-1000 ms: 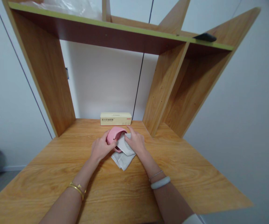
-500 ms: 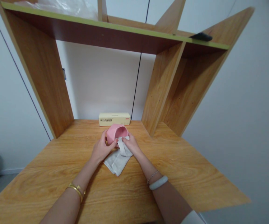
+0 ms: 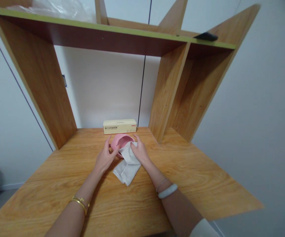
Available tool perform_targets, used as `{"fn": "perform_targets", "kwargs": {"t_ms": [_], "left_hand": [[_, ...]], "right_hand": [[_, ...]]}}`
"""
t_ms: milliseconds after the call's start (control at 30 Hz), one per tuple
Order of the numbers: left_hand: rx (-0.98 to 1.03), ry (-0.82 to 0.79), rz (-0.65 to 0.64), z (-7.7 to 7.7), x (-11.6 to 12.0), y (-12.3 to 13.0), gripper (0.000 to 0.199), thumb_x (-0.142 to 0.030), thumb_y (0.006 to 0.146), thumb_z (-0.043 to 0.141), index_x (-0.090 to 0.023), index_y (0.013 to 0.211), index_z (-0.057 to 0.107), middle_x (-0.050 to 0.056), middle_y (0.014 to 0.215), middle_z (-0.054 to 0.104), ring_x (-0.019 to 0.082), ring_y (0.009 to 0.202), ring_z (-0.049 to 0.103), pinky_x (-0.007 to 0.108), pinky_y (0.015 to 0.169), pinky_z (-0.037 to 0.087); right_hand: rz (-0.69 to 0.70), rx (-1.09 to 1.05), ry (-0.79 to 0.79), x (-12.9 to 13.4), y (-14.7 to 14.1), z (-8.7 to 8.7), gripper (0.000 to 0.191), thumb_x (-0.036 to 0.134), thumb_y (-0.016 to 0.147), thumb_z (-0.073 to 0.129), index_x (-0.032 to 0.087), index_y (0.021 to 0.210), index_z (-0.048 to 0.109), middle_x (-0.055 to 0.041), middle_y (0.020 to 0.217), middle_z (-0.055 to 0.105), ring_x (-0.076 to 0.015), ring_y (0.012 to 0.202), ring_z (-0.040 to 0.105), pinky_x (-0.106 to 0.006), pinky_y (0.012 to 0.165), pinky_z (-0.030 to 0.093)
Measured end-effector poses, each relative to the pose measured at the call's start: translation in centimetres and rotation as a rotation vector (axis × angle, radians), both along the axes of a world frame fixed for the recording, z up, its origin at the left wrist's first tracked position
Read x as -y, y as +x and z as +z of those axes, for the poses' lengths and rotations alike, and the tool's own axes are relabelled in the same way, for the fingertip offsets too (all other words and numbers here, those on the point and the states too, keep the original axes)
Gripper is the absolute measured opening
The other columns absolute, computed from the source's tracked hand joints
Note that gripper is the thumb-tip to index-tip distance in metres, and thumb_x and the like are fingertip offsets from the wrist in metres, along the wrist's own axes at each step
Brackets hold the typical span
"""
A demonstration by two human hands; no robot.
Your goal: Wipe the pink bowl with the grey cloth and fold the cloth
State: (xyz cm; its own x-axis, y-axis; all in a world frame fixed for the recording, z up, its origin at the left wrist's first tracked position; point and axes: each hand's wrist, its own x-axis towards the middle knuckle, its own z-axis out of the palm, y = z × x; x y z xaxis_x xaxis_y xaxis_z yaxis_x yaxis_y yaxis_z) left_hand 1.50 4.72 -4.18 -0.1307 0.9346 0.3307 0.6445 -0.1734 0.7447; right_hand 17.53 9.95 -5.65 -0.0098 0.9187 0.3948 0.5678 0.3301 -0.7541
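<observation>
A pink bowl-like vessel point(image 3: 115, 141) is tilted so that its hollow mouth faces me, just in front of the long box. My left hand point(image 3: 106, 154) grips its left side, the thumb at the lower rim and the fingers around the outside. In my right hand point(image 3: 139, 149) is a light grey cloth point(image 3: 128, 171), pinched under the thumb against the vessel's right side. Part of the cloth covers the front of the opening, and its lower end hangs down onto the tabletop. The right fingertips show beyond the rim; the vessel's underside is hidden.
A cream long box point(image 3: 120, 126) with dark printing stands at the back of the wooden tabletop point(image 3: 182, 177). Wooden side panels point(image 3: 170, 95) and a shelf point(image 3: 88, 34) frame the space. On the shelf lie clear plastic point(image 3: 63, 10) and a dark flat object point(image 3: 208, 36).
The pink vessel has turned and come slightly lower, its mouth now more toward me. The cloth has spread over more of its front. My left fingers have loosened and lifted a little.
</observation>
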Motion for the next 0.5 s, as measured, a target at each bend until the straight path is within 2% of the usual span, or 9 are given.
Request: {"fn": "perform_targets", "kwargs": {"t_ms": [100, 167, 233, 367, 433, 500], "left_hand": [[0.146, 0.041, -0.064, -0.3, -0.1, 0.2, 0.075, -0.048, 0.071, 0.054, -0.019, 0.133, 0.025, 0.009, 0.099, 0.061, 0.019, 0.078, 0.06, 0.031, 0.071, 0.046], [0.203, 0.055, -0.087, -0.4, -0.1, 0.3, 0.075, -0.046, 0.069, 0.058, -0.018, 0.131, 0.027, 0.009, 0.104, 0.059, 0.019, 0.083, 0.06, 0.031, 0.075, 0.046], [0.236, 0.046, -0.072, -0.6, -0.3, 0.4, 0.073, -0.044, 0.068, 0.058, -0.017, 0.129, 0.029, 0.009, 0.102, 0.059, 0.019, 0.083, 0.06, 0.033, 0.076, 0.046], [0.282, 0.022, -0.039, -1.2, -1.0, 0.1, 0.061, -0.038, 0.068, 0.057, -0.016, 0.122, 0.038, 0.01, 0.103, 0.059, 0.019, 0.083, 0.06, 0.033, 0.076, 0.047], [0.33, 0.006, -0.019, -1.5, -1.4, -0.1, 0.054, -0.037, 0.07, 0.055, -0.016, 0.118, 0.042, 0.01, 0.101, 0.059, 0.018, 0.08, 0.06, 0.031, 0.073, 0.047], [0.389, -0.057, 0.017, -1.7, -1.7, -0.3, 0.053, -0.039, 0.071, 0.053, -0.015, 0.117, 0.043, 0.008, 0.087, 0.061, 0.015, 0.065, 0.059, 0.028, 0.06, 0.048]], "right_hand": [[0.026, -0.142, 0.002, -0.2, -0.8, -0.7, 0.044, 0.019, 0.076, 0.043, 0.017, 0.12, 0.041, -0.0079, 0.116, 0.056, -0.0159, 0.104, 0.053, -0.028, 0.088, 0.039], [0.062, -0.159, -0.029, -0.2, -1.1, -0.8, 0.044, 0.02, 0.076, 0.043, 0.016, 0.12, 0.041, -0.0081, 0.116, 0.056, -0.0156, 0.101, 0.054, -0.027, 0.087, 0.04], [0.053, -0.11, -0.055, 0.0, -1.0, -0.6, 0.047, 0.022, 0.075, 0.047, 0.017, 0.122, 0.04, -0.0084, 0.114, 0.057, -0.0168, 0.097, 0.056, -0.029, 0.084, 0.041], [-0.075, 0.018, -0.048, 0.4, -0.2, 0.5, 0.058, 0.031, 0.074, 0.053, 0.021, 0.128, 0.034, -0.0093, 0.106, 0.06, -0.0216, 0.092, 0.057, -0.031, 0.078, 0.042], [-0.081, 0.025, -0.029, 0.6, 0.2, 1.1, 0.06, 0.034, 0.074, 0.054, 0.022, 0.128, 0.032, -0.0087, 0.103, 0.061, -0.0224, 0.09, 0.058, -0.031, 0.076, 0.042], [-0.029, -0.002, -0.004, 0.6, 0.4, 1.7, 0.06, 0.035, 0.074, 0.054, 0.022, 0.128, 0.031, -0.0079, 0.104, 0.059, -0.0212, 0.091, 0.057, -0.031, 0.075, 0.042]]}}
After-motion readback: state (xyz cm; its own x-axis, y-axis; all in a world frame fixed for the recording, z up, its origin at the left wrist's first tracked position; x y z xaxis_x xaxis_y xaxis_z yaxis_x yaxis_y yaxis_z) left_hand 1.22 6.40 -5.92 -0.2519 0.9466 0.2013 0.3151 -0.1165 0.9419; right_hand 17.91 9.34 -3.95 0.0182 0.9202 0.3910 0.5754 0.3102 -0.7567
